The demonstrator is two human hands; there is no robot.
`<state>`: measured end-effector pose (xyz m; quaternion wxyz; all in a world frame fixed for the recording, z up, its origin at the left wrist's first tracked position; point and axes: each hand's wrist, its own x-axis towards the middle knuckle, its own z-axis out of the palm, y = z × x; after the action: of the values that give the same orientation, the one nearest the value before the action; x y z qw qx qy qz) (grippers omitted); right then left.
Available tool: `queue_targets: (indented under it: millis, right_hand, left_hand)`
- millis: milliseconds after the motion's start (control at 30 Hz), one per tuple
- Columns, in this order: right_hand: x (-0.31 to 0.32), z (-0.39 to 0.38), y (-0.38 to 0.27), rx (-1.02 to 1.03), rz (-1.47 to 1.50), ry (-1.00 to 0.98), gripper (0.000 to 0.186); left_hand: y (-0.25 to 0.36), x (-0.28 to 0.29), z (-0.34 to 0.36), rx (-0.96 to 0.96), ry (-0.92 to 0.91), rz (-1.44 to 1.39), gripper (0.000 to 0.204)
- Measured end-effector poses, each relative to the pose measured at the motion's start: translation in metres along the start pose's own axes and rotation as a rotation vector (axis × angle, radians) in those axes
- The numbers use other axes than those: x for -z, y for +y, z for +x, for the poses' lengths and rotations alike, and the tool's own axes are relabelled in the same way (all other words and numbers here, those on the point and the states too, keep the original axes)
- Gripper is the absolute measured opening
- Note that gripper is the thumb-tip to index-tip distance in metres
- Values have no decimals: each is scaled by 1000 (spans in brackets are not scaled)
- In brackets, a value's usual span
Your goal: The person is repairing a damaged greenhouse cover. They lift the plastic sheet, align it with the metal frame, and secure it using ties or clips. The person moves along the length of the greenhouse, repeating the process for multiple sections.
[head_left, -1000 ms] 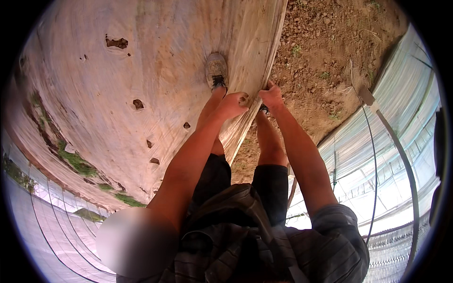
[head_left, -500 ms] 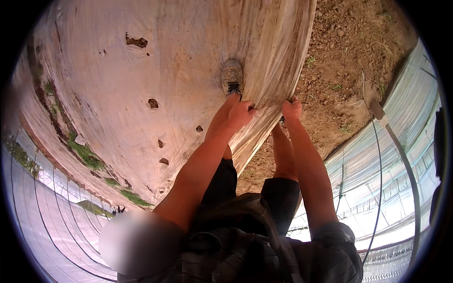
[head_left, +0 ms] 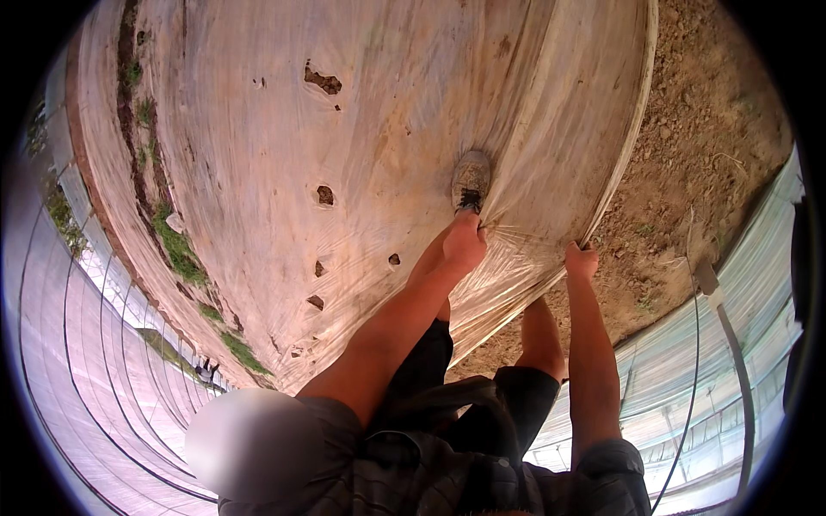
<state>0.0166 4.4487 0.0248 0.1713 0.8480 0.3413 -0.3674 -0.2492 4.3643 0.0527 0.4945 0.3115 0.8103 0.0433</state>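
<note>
A wide, soil-stained plastic film point(head_left: 413, 103) covers the ground and has several ragged holes showing soil. My left hand point(head_left: 465, 242) is closed on a gathered fold of it, just below my left shoe point(head_left: 471, 179), which stands on the film. My right hand point(head_left: 582, 259) grips the film's right edge in a fist. Between both hands the film is stretched, with creases fanning out from the left fist. Part of the slack hangs over my right shin, and my right foot is hidden behind it.
Bare brown soil point(head_left: 688, 163) runs along the film's right side. Beyond it rises a translucent greenhouse wall point(head_left: 740, 318), with a grey hose-like pole point(head_left: 731, 344) and a thin dark cable point(head_left: 695, 378) before it. Green weeds point(head_left: 176, 245) grow in a gap at the left.
My hands have moved farther apart, drawing the film's edge to the right over the soil. The fold between them is spread wider and tauter. The view has shifted too.
</note>
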Motion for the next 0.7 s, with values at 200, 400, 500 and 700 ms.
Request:
queue_targets:
  millis: [200,400,500,700]
  right_hand:
    - [35,8,28,-44,233,52,32]
    - [50,22,43,-24,86,80,32]
    - [55,46,70,-44,231,148,27]
    - [53,62,85,-120,251,168,29]
  left_hand:
    - [21,-13,3,-48,61,60,24]
    - [-9,-18,10,13,90,26,18]
    - [-16,-17,21,-76,140,44,19]
    - [-48,8,38,39,188,30,17]
